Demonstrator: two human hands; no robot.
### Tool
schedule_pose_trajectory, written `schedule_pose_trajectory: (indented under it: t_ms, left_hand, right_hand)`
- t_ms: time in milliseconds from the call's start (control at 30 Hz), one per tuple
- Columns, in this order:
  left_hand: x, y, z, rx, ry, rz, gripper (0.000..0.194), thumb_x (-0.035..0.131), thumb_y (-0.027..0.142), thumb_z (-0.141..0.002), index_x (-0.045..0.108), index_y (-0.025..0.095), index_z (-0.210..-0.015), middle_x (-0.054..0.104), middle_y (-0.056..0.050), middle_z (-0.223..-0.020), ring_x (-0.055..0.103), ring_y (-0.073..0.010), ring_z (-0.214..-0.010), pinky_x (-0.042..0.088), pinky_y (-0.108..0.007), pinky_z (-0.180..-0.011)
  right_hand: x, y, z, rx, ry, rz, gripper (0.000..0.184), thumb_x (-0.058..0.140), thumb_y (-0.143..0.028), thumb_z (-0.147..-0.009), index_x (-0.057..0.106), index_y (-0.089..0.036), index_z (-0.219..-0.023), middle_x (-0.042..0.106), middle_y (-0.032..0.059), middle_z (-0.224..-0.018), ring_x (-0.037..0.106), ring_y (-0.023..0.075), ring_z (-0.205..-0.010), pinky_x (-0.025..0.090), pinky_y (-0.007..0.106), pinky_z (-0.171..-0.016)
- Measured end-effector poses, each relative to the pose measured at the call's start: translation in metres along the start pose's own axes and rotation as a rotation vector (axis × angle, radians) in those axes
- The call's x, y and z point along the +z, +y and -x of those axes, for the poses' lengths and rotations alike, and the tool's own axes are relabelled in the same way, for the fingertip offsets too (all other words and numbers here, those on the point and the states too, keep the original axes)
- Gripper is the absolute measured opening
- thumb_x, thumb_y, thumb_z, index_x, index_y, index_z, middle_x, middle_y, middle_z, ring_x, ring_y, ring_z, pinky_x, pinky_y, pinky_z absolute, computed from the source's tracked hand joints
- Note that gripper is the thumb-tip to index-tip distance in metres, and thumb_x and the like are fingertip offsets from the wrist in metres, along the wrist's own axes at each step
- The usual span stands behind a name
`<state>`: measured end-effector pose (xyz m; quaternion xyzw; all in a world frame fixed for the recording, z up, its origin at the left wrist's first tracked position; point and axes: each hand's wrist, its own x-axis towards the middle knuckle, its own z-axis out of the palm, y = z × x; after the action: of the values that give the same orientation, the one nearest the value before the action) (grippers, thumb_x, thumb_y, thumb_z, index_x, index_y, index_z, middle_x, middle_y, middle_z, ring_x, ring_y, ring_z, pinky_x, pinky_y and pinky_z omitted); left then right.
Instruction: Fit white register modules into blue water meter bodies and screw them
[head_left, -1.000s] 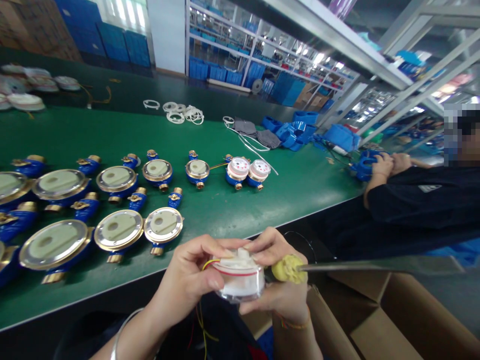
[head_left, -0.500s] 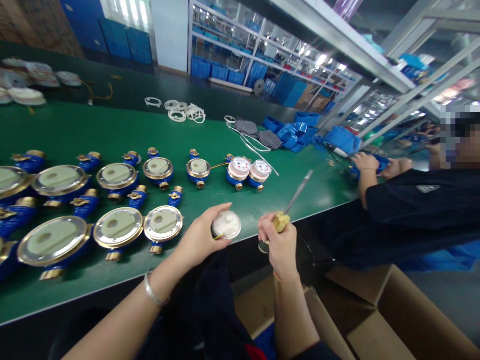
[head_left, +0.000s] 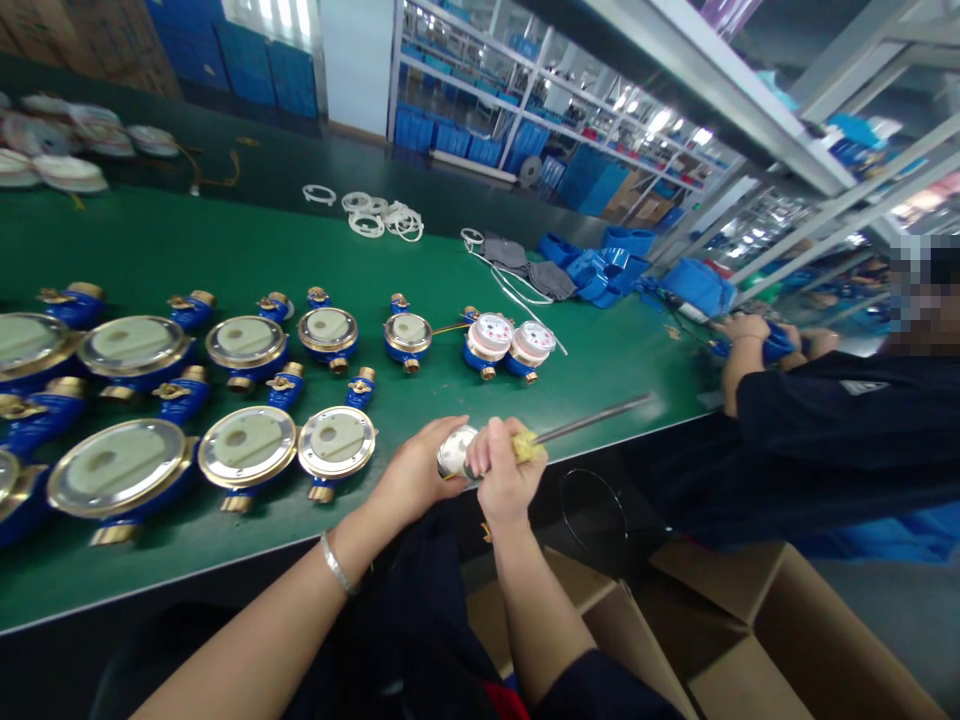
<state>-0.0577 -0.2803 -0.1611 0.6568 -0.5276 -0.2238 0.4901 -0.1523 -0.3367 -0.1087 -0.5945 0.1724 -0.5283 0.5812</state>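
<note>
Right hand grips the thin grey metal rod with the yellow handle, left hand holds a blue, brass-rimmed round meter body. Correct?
Not quite: in the head view the left hand holds a small round white part with a shiny rim, not a meter body. The right hand does grip the thin grey metal rod with the yellow handle.

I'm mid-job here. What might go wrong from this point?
The left hand holds a round white-topped part near the front edge of the green table; a slip might send it over. The right hand grips a yellow handle whose metal shaft sticks out; a careless swing might knock the white-dialled meters.
</note>
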Motion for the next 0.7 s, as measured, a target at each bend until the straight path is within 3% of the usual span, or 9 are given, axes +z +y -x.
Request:
schedule_pose_trajectory:
  t_ms: [133,267,700]
  left_hand:
    - [0.0013,-0.0004,0.0007,0.006,0.01,-0.005,0.067,0.075,0.016,-0.064,0.055,0.016,-0.128,0.06,-0.013,-0.132,0.057,-0.0276,-0.122,0.046,-0.041,-0.106]
    - [0.0015,0.0,0.0014,0.009,0.016,-0.01,0.063,0.072,0.015,-0.067,0.056,0.016,-0.128,0.06,-0.013,-0.133,0.057,-0.0267,-0.122,0.046,-0.04,-0.106]
    - [-0.0002,0.0045,0.0025,-0.015,0.007,-0.009,0.062,0.071,0.012,-0.067,0.057,0.017,-0.127,0.059,-0.012,-0.135,0.057,-0.0264,-0.124,0.046,-0.041,-0.107]
  right_hand:
    - [0.002,-0.0064,0.0012,-0.071,-0.003,0.035,0.04,0.06,-0.04,-0.09,0.043,-0.02,-0.059,0.042,-0.0069,-0.046,0.041,0.0075,-0.039,0.037,0.023,-0.043]
    - [0.0013,-0.0038,0.0029,-0.045,-0.017,0.105,0.039,0.06,-0.035,-0.09,0.044,-0.02,-0.058,0.041,-0.0068,-0.045,0.04,0.0076,-0.038,0.034,0.023,-0.041]
    - [-0.0008,-0.0032,0.0008,-0.002,0.005,0.182,0.043,0.061,-0.041,-0.089,0.042,-0.02,-0.056,0.041,-0.0064,-0.044,0.041,0.0077,-0.039,0.036,0.023,-0.042]
